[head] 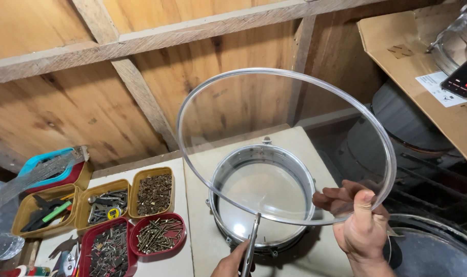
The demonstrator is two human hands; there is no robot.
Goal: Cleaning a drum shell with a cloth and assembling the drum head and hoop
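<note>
Biggest thing in view is the plank wall [90, 92] behind my bench, bare wood with a diagonal brace running across it. Off to the right there's a flattened cardboard sheet [413, 56] with a phone [465, 77] lying on it.

Then the clear drum head [287, 149] I'm holding up in the air, tilted toward me, right over the drum. It's a see-through film stretched in a pale, glossy hoop, totally transparent, so you can see the wall and the drum straight through it. Round, wider than the drum below.

The drum shell [262, 197] sits on the pale tabletop [197, 205] directly under the head, shiny metal wall with little lugs around the rim, open side up.

My right hand [359, 218] is pinching the lower right edge of the hoop, thumb on my side, fingers curled round the far side. My left hand [236, 260] is just poking in at the bottom, closed around a slim metal tool [253, 241] whose tip meets the bottom edge of the hoop. Can't tell exactly what kind of tool it is.

On the left are small trays of hardware: a tan tray of dark screws [152, 192] and a red tray of brassy screws [159, 235].
</note>
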